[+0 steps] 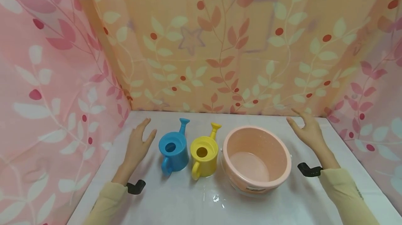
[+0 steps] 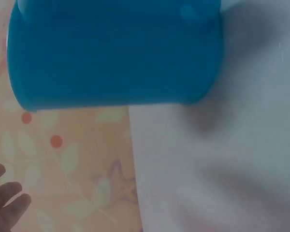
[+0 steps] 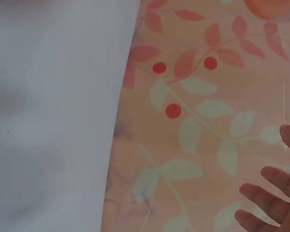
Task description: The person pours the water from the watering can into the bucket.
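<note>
In the head view a blue watering can (image 1: pixel 177 155) stands on the white table, its spout pointing to the back. Just right of it is a yellow watering can (image 1: pixel 208 164), turned the same way. A round pink bucket (image 1: pixel 257 162) sits right of both; its inside looks pale pink. My left hand (image 1: pixel 138 144) hovers left of the blue can, fingers extended and apart from it. My right hand (image 1: pixel 309 132) is held right of the bucket, fingers spread and touching nothing. Part of the blue can fills the top of the left wrist view.
The white tabletop (image 1: pixel 176 200) shows small wet, shiny spots in front of the cans. Leaf-patterned curtains stand around it: an orange one (image 1: pixel 176 54) at the back, pink ones at the left (image 1: pixel 62 89) and right (image 1: pixel 370 113). A black wrist mount (image 1: pixel 136 187) sticks out from my left sleeve.
</note>
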A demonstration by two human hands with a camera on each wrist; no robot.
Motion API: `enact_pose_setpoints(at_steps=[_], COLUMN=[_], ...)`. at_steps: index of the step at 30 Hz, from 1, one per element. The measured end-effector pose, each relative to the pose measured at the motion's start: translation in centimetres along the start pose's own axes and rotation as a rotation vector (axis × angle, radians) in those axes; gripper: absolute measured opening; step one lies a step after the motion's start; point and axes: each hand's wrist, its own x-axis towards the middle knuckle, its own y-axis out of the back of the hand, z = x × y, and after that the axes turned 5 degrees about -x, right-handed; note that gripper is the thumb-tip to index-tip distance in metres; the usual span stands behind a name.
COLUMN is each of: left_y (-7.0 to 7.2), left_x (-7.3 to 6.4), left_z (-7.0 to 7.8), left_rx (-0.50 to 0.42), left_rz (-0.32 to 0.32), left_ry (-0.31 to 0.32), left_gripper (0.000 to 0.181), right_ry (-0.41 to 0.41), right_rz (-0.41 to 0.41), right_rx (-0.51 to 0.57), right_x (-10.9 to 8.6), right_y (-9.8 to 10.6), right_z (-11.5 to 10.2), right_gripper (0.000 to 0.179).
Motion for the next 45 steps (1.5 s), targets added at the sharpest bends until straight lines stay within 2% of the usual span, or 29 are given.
enact_pose_setpoints(at_steps=[9,13,17,23,29,33,36,39,45], left_y=[0.0,-0.4,-0.8,-1.6,-2.6,-3.3,-3.7,-4.2,-4.9], left_x=[-1.9,-2.5,-3.1,-4.1,-5.2,-5.8,-6.3,-6.7,-7.6], left_z=[2.7,3.8,4.7,5.7,6.7,7.3,8.0,8.5,9.3], left_rx=[-0.113,-0.14,-0.159,-0.178,-0.21,-0.238,-0.257,-0.274,-0.315], left_rz=[-0.003,0.003,0.003,-0.009,-0.051,-0.09,-0.121,-0.137,-0.174], left_ry=[0.002,-0.033,-0.063,-0.059,-0.063,-0.065,-0.051,-0.044,-0.05], left_gripper=[0.051,0.049,0.047,0.047,0.046,0.045,0.045,0.045,0.045], right_ry=[0.027,0.046,0.044,0.042,0.077,0.087,0.088,0.095,0.093], right_rz=[-0.021,-0.027,-0.072,-0.127,-0.13,-0.156,-0.193,-0.244,-0.34], right_rx=[0.06,0.073,0.087,0.096,0.146,0.209,0.236,0.26,0.285], right_x=[-0.8,-1.0,-1.5,-1.9,-2.3,-2.7,-2.8,-2.7,-3.1], right_y=[-0.1,-0.3,-0.5,-0.8,-1.1,-0.7,-0.8,-1.5,-2.1], right_z=[-2.1,-2.5,-3.0,-3.7,-4.5,-6.2,-6.7,-6.0,-6.6], right_gripper=[0.05,0.049,0.051,0.051,0.047,0.045,0.044,0.042,0.042])
